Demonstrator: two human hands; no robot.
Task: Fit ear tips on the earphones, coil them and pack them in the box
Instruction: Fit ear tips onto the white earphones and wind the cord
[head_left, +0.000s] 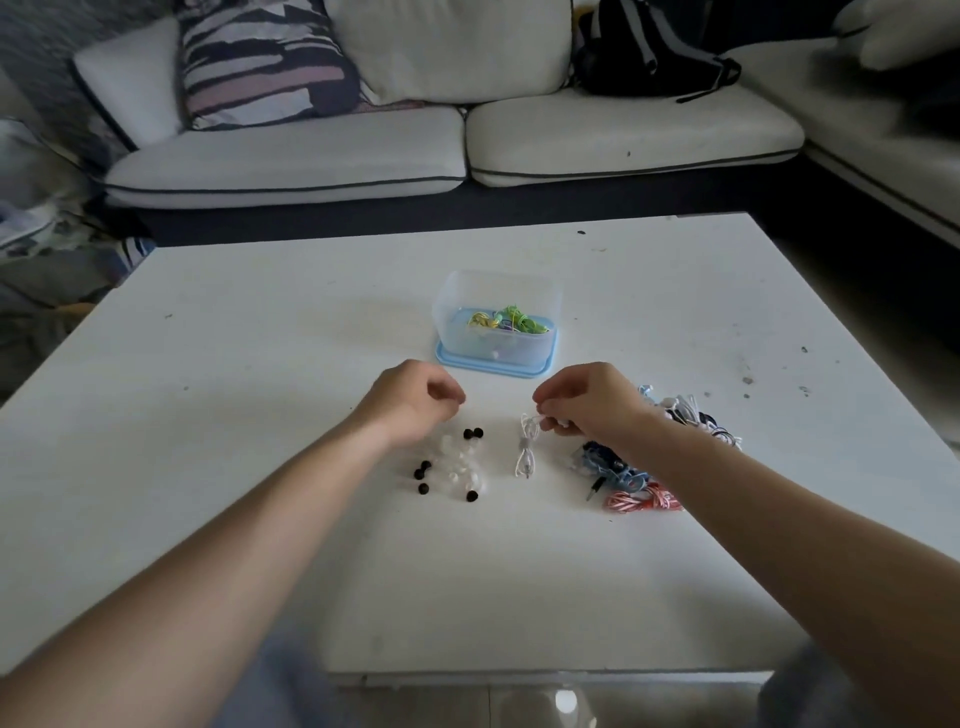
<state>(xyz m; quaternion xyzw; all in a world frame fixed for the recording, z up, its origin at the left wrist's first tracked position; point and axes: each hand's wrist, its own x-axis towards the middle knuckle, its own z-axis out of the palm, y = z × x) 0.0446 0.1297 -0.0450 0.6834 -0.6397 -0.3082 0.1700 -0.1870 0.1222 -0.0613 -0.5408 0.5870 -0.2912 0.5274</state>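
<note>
Item, white table (260, 364), as I see it from the head camera; contents listed near to far.

Left hand (415, 402): hovering just above the ear tips, fingers curled, thumb and forefinger tips together; I cannot tell whether anything is pinched between them.

Right hand (589, 402): fingers curled, pinching the top of the white earphones (525, 452); their bundled cable hangs down to the table between the two hands, plug end nearest me.

Ear tips (457, 470): loose cluster of black and clear pieces under and near the left hand.

Pile of earphones (623, 470): tangled blue, black and white cables under and right of the right wrist; a red-and-white cable (644, 501) at its near edge.

Box (540, 301): clear, open, standing on its blue lid, just beyond the hands at centre; green and yellow earphones (511, 319) lie inside.

Beyond the table: pale sofa (623, 135); striped cushion (265, 62) at left; black backpack (639, 52) at right.
</note>
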